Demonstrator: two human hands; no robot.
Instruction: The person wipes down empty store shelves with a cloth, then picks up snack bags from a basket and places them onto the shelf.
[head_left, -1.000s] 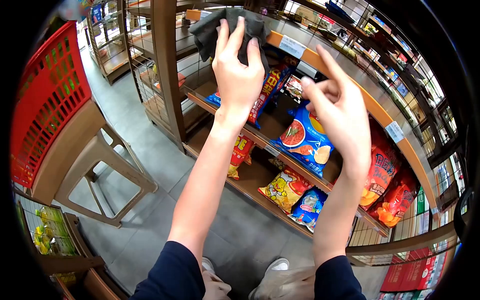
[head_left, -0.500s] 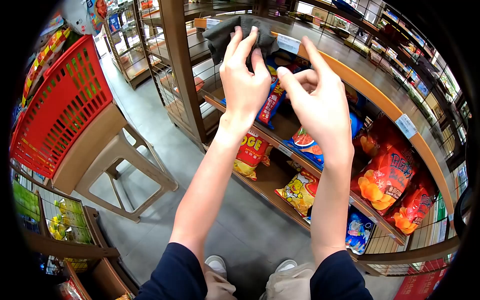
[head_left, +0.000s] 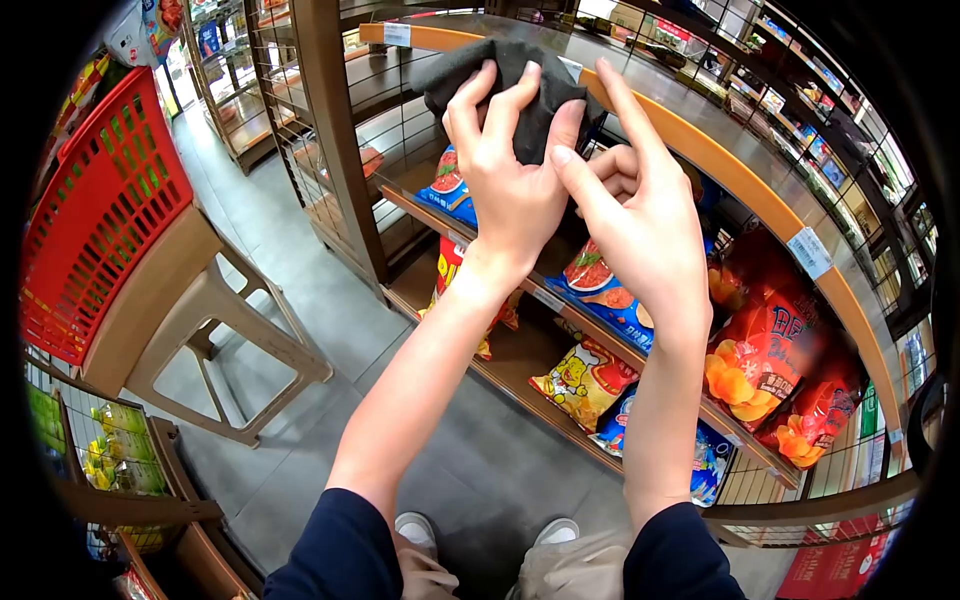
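Note:
A dark grey cloth (head_left: 530, 85) lies bunched over the orange front edge of the upper shelf (head_left: 690, 115). My left hand (head_left: 515, 165) grips this cloth, with its fingers curled over the front. Close beside it on the right is my right hand (head_left: 635, 205), its index finger stretched out towards the shelf edge and the other fingers partly curled. The right thumb is near the left thumb; whether they touch is unclear. Below the hands, blue chip bags (head_left: 605, 295) rest on the middle shelf.
Red chip bags (head_left: 765, 350) fill the shelf's right part, and a yellow snack bag (head_left: 585, 380) is on the bottom shelf. A red basket (head_left: 110, 220) rests on a beige stool (head_left: 215, 310) at the left. Grey floor tiles (head_left: 300, 450) show between.
My left hand has moved to the right along the shelf edge with the cloth, closer to my right hand. The view has shifted slightly.

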